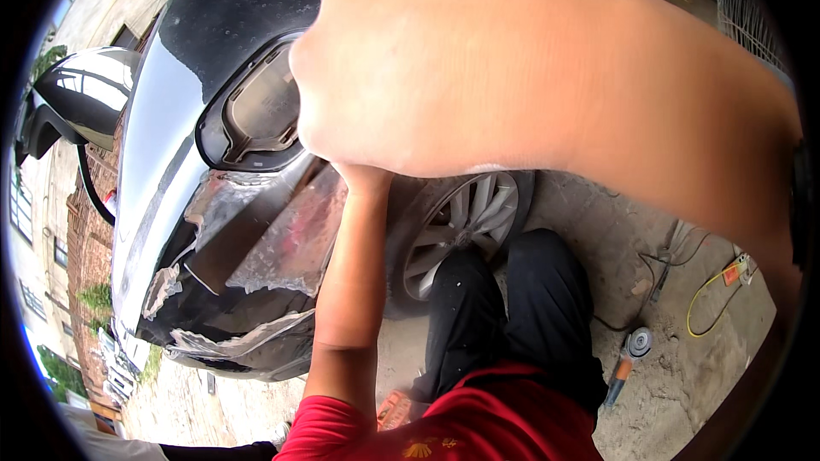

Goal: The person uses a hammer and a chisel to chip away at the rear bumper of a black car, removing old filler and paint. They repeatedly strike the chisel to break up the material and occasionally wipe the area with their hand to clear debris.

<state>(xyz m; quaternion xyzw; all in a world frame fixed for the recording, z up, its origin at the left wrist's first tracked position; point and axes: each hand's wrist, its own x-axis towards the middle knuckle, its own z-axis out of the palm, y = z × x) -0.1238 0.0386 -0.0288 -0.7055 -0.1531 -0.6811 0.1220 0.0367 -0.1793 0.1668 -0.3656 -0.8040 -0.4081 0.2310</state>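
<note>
Slanting across the torn panel (295, 235) of a car (158, 141), a blurred flat strip (232, 245) runs up toward the curled right hand (418, 77) and mostly hidden left hand (367, 177), their grips impossible to tell, with a wheel (461, 230) alongside and a grinder (628, 358) on the ground.

A: Site type?
B: Car-repair yard, seemingly open-air.
A: Evidence?
B: Car (190, 21), bodywork (286, 248) torn and jagged; angle grinder (629, 358) lying on rough concrete ground (670, 397), yellow cord (689, 312) nearby; windowed building (44, 248) beyond, in daylight
</note>
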